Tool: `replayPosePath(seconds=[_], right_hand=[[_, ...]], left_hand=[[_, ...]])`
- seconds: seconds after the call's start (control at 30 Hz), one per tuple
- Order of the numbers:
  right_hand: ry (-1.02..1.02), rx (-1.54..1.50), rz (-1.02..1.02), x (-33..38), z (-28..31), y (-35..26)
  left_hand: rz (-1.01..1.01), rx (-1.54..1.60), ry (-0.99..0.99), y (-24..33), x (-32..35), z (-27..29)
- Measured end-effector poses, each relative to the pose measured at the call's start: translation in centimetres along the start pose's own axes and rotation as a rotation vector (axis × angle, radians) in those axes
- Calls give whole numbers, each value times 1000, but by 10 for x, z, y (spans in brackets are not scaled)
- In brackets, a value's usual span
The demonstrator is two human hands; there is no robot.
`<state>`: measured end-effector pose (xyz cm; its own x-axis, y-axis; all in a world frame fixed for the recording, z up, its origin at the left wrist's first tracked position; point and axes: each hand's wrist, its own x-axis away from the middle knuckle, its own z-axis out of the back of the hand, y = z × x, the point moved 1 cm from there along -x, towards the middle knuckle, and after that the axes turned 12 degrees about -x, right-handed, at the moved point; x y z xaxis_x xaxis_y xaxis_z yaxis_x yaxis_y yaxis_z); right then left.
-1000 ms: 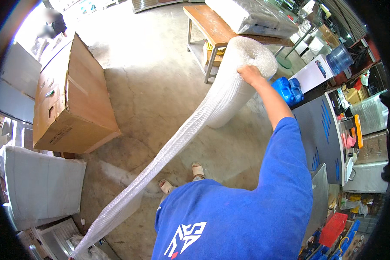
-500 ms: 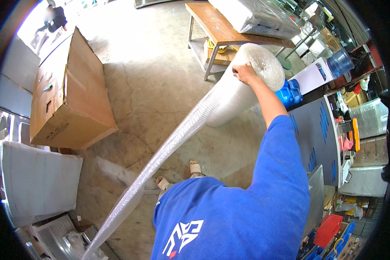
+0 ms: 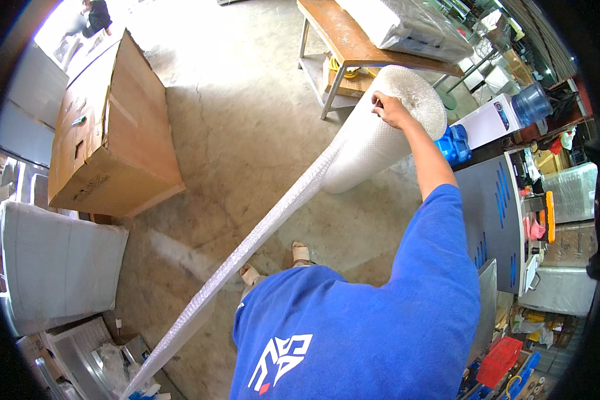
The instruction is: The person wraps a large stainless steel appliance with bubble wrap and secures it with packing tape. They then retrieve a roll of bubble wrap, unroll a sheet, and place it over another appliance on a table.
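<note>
A large upright roll of clear bubble wrap [image 3: 363, 150] stands on the floor ahead of me, tilted in this view. At its top rim is my right hand [image 3: 392, 112], arm stretched out in a blue sleeve. Its fingers are curled in and look closed on the rim of the wrap. From the roll, a long unrolled length of bubble wrap [image 3: 247, 250] runs taut past my left side to the lower left edge, where its end is hidden. My left hand is out of view.
At left stand a big cardboard box [image 3: 130, 140] and a white wrapped box [image 3: 60, 263]. A wooden-topped table [image 3: 347, 40] bearing a plastic-wrapped package is beyond the roll. To the right are a water dispenser [image 3: 490, 120], a grey cabinet [image 3: 487, 213] and a red bin [image 3: 500, 360].
The view has shifted slightly, so the roll and boxes sit a little differently. My right hand stays at the roll's top rim, its fingers slightly rearranged.
</note>
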<state>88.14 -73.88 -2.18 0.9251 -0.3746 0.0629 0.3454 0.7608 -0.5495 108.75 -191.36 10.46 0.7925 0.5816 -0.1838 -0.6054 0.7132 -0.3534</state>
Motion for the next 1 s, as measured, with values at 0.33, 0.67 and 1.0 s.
replayPosePath(seconds=[0.33, 0.67, 1.0], right_hand=[[289, 180, 246, 32, -12, 33], [922, 502, -148, 112, -61, 30], [964, 660, -231, 135, -61, 120]], left_hand=[[100, 230, 22, -61, -26, -65], [425, 1314, 249, -71, 15, -69], [295, 1389, 609, -52, 52, -52]])
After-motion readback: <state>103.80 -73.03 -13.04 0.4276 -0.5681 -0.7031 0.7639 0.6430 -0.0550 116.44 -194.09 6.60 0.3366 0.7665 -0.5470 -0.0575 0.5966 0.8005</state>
